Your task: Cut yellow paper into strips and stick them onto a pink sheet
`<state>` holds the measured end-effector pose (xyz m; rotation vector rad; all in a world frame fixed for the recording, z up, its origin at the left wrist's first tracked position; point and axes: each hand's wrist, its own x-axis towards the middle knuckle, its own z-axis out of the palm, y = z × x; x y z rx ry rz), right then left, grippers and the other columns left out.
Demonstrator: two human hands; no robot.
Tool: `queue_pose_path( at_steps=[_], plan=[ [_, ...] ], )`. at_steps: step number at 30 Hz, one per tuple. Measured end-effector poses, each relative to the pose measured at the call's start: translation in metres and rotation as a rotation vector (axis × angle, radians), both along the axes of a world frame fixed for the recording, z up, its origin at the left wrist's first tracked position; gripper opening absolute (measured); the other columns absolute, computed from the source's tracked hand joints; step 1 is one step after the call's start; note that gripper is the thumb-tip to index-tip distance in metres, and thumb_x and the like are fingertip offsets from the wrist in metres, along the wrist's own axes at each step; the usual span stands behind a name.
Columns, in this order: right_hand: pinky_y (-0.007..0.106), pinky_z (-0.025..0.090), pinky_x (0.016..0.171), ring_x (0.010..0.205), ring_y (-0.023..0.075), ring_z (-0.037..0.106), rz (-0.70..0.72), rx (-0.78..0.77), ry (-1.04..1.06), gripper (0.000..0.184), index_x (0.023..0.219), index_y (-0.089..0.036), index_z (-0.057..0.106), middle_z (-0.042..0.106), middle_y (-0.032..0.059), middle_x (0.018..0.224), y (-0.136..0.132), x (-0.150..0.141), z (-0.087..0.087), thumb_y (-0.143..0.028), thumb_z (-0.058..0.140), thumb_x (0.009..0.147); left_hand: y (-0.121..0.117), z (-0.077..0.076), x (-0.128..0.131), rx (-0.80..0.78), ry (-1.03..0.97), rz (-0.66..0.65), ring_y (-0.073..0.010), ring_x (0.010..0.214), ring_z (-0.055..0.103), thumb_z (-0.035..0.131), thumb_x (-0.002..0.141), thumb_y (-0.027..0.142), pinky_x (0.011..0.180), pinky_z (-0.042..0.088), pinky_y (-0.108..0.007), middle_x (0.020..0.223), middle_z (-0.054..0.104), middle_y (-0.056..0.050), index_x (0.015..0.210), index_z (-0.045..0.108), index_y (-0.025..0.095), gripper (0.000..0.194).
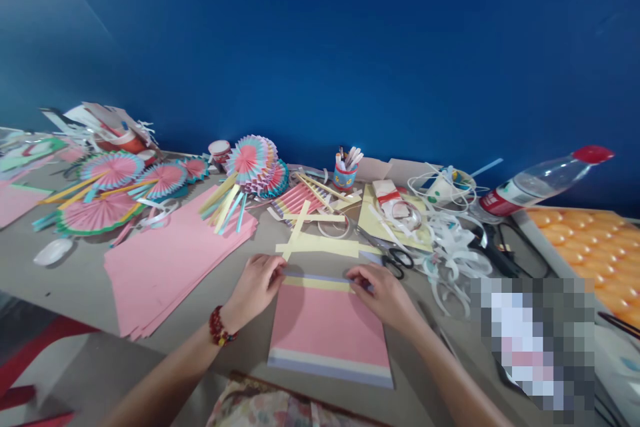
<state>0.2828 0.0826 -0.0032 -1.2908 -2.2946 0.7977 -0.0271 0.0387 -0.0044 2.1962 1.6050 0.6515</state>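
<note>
A blue wall (320,47) is rising behind a grey table (90,280), which is carrying a spread of paper craft. A stack of pink paper (165,253) is lying to the left, its edges fanning out slightly. Nearer the person, a banded pink sheet (327,320) is lying flat between the two hands, with yellow and lavender bands running along its far edge (cream and lavender ones are crossing the near end). A red-capped plastic bottle (540,180) is leaning at the right, while pleated paper fans (163,178) are crowding the left.

The left hand (257,280) is touching the sheet's far left corner, its fingers bending close together; the right hand (377,287) is resting at the far right corner, fingers curling narrowly. Whether either is pinching the paper or only pressing it, I cannot tell. Black-handled scissors (397,260) are lying just beyond the right hand, and a red beaded bracelet (220,327) is circling the left wrist.
</note>
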Motion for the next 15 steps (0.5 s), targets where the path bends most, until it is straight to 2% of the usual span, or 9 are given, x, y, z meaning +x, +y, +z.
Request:
queue_pose_path(
  at_steps=[8, 15],
  plan=[
    [0.031, 0.044, 0.073, 0.077, 0.0199, 0.062, 0.019, -0.020, 0.026, 0.013, 0.088, -0.022, 0.065, 0.068, 0.0026, 0.080, -0.0001, 0.0014, 0.0023, -0.018, 0.054, 0.084, 0.0012, 0.0053, 0.0018, -0.020, -0.033, -0.022, -0.0206, 0.090, 0.064, 0.052, 0.092, 0.010, 0.088, 0.043, -0.037, 0.092, 0.072, -0.002, 0.089, 0.062, 0.021, 0.016],
    [0.033, 0.042, 0.079, 0.086, 0.0220, 0.062, 0.077, -0.007, 0.047, 0.014, 0.084, -0.023, 0.064, 0.071, 0.0028, 0.085, 0.0009, 0.0003, 0.0051, -0.017, 0.052, 0.086, 0.0026, 0.0035, -0.0012, -0.042, -0.050, -0.038, -0.0197, 0.092, 0.065, 0.051, 0.091, 0.008, 0.088, 0.043, -0.036, 0.091, 0.072, -0.001, 0.090, 0.068, 0.023, 0.023]
  ],
)
